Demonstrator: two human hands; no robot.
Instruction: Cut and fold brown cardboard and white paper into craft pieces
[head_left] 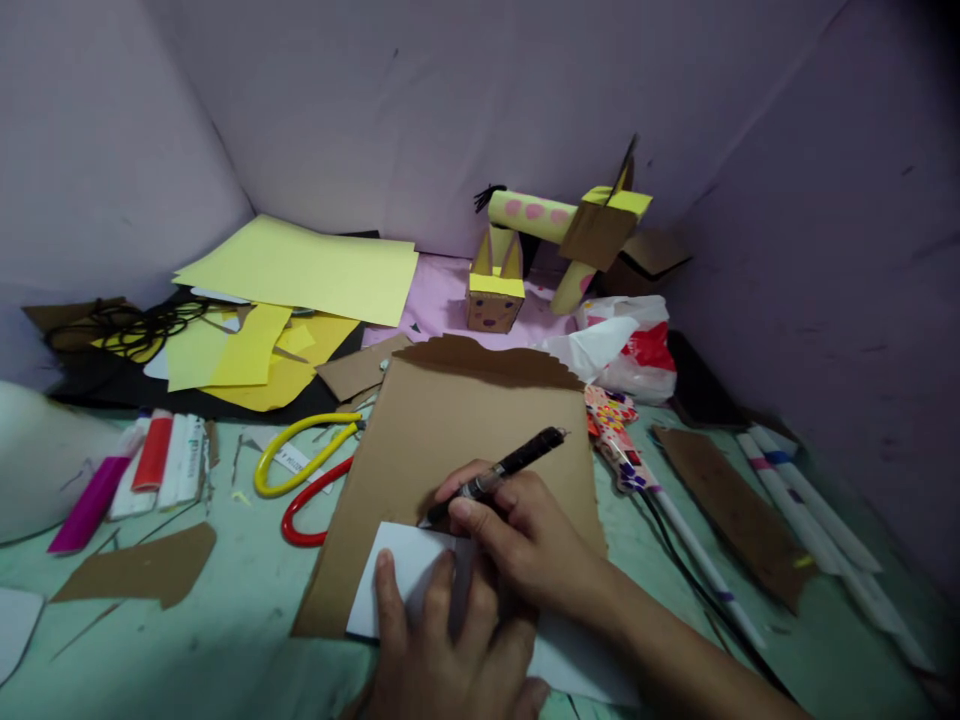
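From my remote station I find the right hand (540, 540) closed around a black pen (517, 460), fingers together on its barrel. The left hand (450, 650) is clamped on nothing; its fingers are spread apart and bear flat on a white card (409, 545). The card lies on the near part of a brown cardboard sheet (480, 410). The pen's tip sits by the card's far edge; fingers crowd it, so I cannot confirm contact. In my judgement, a clean line calls for firm left-hand pressure, fingertips well back from the edge, and a steady pen angle.

Surface: green covering (247, 620), cluttered. Scissors (334, 446) lie against the sheet's left edge; yellow paper (307, 265) is stacked beyond. Room: lilac walls (360, 120) close behind, dim light.
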